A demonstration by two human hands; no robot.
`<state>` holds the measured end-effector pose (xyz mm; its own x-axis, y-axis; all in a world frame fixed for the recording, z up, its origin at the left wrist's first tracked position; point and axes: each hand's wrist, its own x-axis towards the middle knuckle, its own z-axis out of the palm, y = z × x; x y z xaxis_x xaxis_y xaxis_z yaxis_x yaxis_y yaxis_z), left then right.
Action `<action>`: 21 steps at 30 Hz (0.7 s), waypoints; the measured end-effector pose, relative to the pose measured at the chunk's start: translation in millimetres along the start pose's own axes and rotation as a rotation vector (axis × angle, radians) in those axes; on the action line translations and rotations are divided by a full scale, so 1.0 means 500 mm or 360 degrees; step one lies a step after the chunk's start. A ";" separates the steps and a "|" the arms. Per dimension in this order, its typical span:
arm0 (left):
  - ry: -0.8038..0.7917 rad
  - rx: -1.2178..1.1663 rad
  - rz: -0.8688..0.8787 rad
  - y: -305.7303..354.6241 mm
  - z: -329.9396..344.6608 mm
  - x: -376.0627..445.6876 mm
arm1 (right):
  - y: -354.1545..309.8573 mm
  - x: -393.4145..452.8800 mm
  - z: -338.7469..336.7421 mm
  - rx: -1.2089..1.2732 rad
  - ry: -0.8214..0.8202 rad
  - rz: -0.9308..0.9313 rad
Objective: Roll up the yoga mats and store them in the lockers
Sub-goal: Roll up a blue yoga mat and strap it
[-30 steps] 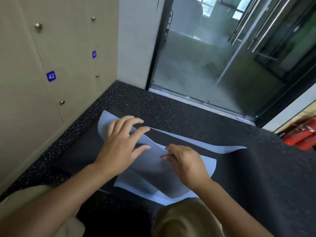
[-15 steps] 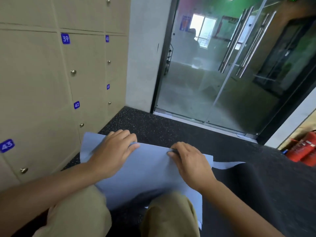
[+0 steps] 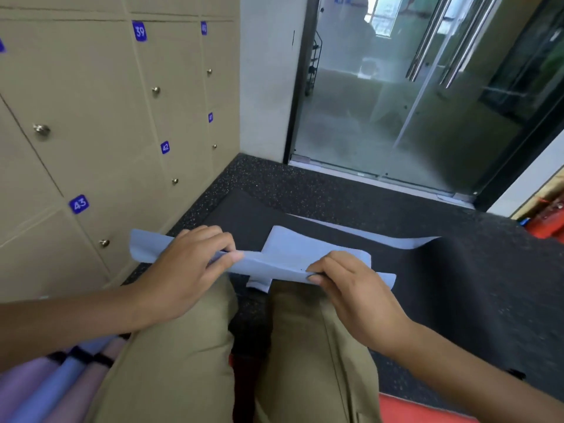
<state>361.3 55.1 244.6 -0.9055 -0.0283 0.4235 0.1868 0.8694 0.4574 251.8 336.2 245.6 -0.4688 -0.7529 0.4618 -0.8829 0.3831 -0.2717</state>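
A thin mat (image 3: 290, 248), light blue on one face and black on the other, is folded over above my knees. My left hand (image 3: 189, 270) grips its left part, thumb on top and fingers curled behind. My right hand (image 3: 351, 285) pinches the folded edge near the middle right. The rest of the mat (image 3: 457, 270) lies black side up on the floor, with a blue strip showing at its far edge. Beige lockers (image 3: 100, 123) numbered 39 to 43 line the wall on the left, all doors closed.
Rolled purple and blue mats with black straps (image 3: 55, 386) lie at my lower left. Glass doors (image 3: 412, 96) stand ahead. A red object (image 3: 549, 218) sits at the far right, and a red surface (image 3: 421, 410) shows by my right leg. My knees fill the lower middle.
Both hands have gathered the blue sheet into a narrower fold and lifted it off the floor. The camera has tilted back down a little.
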 end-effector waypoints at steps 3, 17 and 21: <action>-0.0028 -0.0156 -0.0120 0.034 -0.013 -0.059 | -0.039 -0.044 -0.006 0.0097 0.0027 0.0019; -0.0132 -0.0486 -0.0574 0.160 0.006 -0.290 | -0.154 -0.236 0.009 0.0344 -0.0127 0.0219; -0.0118 -0.0649 -0.0745 0.160 0.020 -0.301 | -0.161 -0.237 0.016 0.0494 -0.0213 0.0428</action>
<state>508.7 133.8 209.7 -0.9478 -0.3137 0.0575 -0.1188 0.5144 0.8493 378.4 390.3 206.2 -0.6552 -0.7190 0.2318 -0.6700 0.4113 -0.6180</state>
